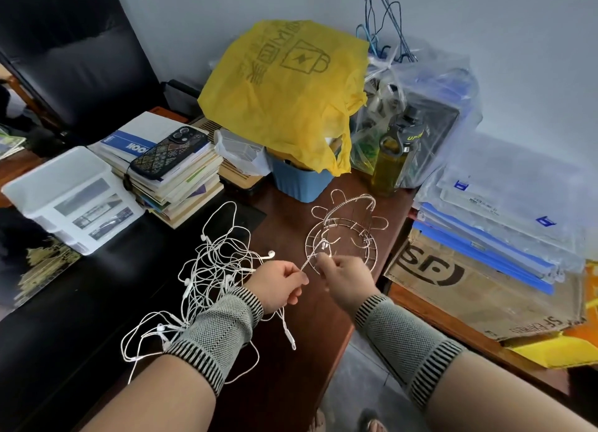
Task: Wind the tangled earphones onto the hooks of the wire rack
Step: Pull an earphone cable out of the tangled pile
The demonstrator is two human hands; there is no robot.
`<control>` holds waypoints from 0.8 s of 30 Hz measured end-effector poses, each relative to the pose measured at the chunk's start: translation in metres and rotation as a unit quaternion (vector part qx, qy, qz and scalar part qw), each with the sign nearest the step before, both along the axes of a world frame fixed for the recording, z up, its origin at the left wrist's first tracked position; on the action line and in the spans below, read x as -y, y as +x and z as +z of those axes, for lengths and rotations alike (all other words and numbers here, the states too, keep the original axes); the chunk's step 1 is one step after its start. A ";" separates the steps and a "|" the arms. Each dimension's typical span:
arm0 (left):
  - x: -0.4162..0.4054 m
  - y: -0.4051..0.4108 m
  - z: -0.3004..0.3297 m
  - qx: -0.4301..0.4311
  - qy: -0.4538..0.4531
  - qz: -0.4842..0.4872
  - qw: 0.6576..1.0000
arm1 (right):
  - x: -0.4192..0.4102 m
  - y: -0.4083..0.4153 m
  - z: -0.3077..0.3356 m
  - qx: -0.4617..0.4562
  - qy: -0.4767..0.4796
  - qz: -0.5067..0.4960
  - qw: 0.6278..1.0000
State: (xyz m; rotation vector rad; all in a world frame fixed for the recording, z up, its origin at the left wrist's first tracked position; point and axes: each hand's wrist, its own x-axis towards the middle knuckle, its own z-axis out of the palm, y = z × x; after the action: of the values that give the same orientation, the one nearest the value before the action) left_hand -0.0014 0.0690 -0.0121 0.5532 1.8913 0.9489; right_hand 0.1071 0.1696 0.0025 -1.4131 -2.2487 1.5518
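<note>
Forearms cut off; earphones [210,269] half-hidden

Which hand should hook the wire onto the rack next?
Probably the right hand: its fingers already pinch the earphone wire beside the wire rack. The left hand holds the wire farther back, by the tangle.

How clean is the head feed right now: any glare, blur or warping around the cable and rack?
Head view: wide-angle warping bends the edges; soft, even light; glossy reflection on the black desk mat; earphones sharp; wire rack thin but readable; both hands unblurred.
</note>
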 end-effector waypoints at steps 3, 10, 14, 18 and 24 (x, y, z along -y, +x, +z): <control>0.005 0.005 0.002 0.007 0.017 -0.026 0.999 | 0.011 -0.007 -0.006 -0.017 -0.131 -0.028 0.991; 0.032 -0.001 0.014 0.022 0.018 -0.061 0.998 | -0.005 -0.009 -0.013 -0.047 -0.246 -0.157 0.955; 0.059 -0.022 0.019 0.015 0.000 -0.037 0.999 | -0.016 0.004 -0.015 -0.043 -0.218 -0.166 0.961; 0.070 -0.028 0.019 -0.029 0.005 -0.022 0.999 | -0.011 0.004 -0.024 0.015 -0.108 -0.089 0.990; 0.061 -0.004 0.013 -0.163 -0.007 -0.103 0.981 | 0.027 0.012 -0.001 -0.034 0.231 0.022 0.972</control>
State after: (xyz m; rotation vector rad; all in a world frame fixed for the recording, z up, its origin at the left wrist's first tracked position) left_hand -0.0053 0.0082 0.0006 0.9224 2.0758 0.7430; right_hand 0.1194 0.1426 0.0019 -1.1624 -2.3989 0.9687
